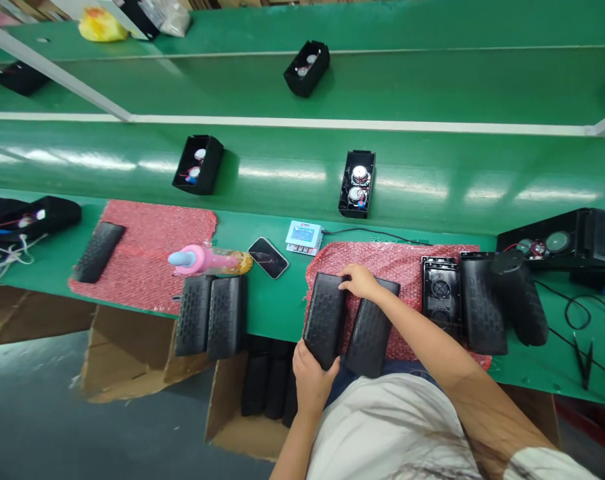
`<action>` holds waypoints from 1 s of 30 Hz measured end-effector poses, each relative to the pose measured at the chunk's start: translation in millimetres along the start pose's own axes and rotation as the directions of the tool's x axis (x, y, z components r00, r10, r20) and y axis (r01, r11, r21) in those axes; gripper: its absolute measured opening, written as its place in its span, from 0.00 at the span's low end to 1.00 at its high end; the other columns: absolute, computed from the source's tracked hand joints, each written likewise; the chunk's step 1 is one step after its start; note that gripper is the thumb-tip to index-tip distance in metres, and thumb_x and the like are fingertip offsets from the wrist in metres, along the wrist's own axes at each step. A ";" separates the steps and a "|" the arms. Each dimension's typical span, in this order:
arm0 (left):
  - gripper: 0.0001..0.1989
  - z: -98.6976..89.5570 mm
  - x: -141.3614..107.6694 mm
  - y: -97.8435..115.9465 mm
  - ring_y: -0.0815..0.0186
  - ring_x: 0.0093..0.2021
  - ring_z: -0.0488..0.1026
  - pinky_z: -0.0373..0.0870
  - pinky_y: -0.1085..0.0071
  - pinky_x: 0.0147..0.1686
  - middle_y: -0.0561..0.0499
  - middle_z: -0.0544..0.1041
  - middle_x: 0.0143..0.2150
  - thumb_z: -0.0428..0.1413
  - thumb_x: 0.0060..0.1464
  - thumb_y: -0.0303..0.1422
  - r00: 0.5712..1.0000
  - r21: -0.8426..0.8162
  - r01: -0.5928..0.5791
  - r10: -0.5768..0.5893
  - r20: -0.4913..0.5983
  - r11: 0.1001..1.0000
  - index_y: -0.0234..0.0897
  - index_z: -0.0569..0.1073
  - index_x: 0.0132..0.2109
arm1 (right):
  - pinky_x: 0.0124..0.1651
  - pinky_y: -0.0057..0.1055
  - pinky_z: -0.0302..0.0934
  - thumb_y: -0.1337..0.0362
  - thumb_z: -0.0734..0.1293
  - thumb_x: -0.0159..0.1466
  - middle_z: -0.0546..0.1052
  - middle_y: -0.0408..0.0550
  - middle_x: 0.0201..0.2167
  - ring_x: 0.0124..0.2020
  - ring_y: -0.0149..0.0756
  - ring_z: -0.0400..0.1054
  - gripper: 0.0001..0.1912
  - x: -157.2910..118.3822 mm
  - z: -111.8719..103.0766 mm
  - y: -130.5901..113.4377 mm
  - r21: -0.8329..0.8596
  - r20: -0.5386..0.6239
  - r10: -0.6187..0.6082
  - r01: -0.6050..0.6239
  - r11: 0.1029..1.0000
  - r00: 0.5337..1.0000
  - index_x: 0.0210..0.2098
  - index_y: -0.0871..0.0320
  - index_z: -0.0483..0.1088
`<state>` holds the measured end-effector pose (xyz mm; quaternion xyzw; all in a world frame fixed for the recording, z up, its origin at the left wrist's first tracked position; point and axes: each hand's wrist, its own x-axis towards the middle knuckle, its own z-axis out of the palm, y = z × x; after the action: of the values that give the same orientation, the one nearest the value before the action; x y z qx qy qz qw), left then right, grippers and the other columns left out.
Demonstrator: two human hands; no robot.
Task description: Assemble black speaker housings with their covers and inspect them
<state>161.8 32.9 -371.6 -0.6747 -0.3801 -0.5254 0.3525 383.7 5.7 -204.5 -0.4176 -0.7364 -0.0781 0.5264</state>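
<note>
A black speaker shell (325, 320) with a textured face lies at an angle over the red bubble-wrap mat (407, 257). My left hand (312, 373) grips its near end, fingers on the left side and thumb on the right. At its far right corner, my right hand (358, 281) pinches the edge. A second black shell (372, 330) rests just to the right, partly under my right forearm. Further right on the mat are an open black speaker housing (441, 293) and more black shells (482, 307).
Two black shells (210, 317) overhang the table edge at left, near a pink bottle (202, 259) and a phone (268, 257). A small blue-white device (304, 237) sits behind the mat. Open speaker housings (357, 183) stand on the green belt. Tweezers (585, 360) lie right; a cardboard box (232, 427) is below.
</note>
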 end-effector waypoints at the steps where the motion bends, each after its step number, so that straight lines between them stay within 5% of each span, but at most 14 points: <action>1: 0.44 0.8 0.3 -0.3 0.41 0.55 0.59 0.63 0.49 0.53 0.24 0.59 0.54 0.53 0.52 0.48 1.000 -0.006 0.001 -0.001 0.002 1.000 0.12 0.50 0.60 | 0.49 0.30 0.58 0.72 0.72 0.52 0.74 0.50 0.41 0.44 0.37 0.67 0.17 0.1 -0.3 0.2 0.003 0.000 0.003 -0.003 1.000 1.000 0.42 0.62 0.75; 9: 0.49 -1.1 -1.2 -20.9 0.45 0.57 0.59 0.63 0.51 0.55 0.29 0.60 0.56 0.60 0.44 0.49 0.993 -0.115 0.049 -0.035 0.116 0.992 0.18 0.49 0.62 | 0.50 0.30 0.56 0.69 0.71 0.54 0.74 0.49 0.42 0.45 0.38 0.66 0.18 -1.5 3.5 -0.7 0.007 -0.029 -0.008 0.008 1.000 1.000 0.45 0.63 0.74; 16: 0.49 -14.0 0.3 -33.5 0.52 0.62 0.55 0.58 0.56 0.61 0.34 0.57 0.61 0.64 0.42 0.38 0.952 -0.187 0.107 -0.046 0.304 0.977 0.23 0.47 0.64 | 0.49 0.30 0.57 0.70 0.73 0.52 0.74 0.50 0.42 0.45 0.38 0.66 0.19 0.3 3.9 0.6 0.008 -0.039 -0.013 0.014 1.000 0.999 0.44 0.65 0.74; 30: 0.49 -21.3 -2.3 -29.4 0.53 0.64 0.52 0.54 0.58 0.63 0.33 0.54 0.63 0.62 0.45 0.41 0.921 -0.131 0.155 -0.096 0.376 0.979 0.20 0.47 0.64 | 0.51 0.30 0.56 0.70 0.72 0.53 0.74 0.50 0.44 0.47 0.38 0.67 0.16 -4.6 3.9 4.9 -0.008 -0.031 -0.079 0.079 0.997 0.996 0.43 0.63 0.75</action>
<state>126.1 27.5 -367.4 -0.7612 -0.4391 -0.4395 0.1860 384.8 8.5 -211.7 -0.3886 -0.7440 -0.1078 0.5329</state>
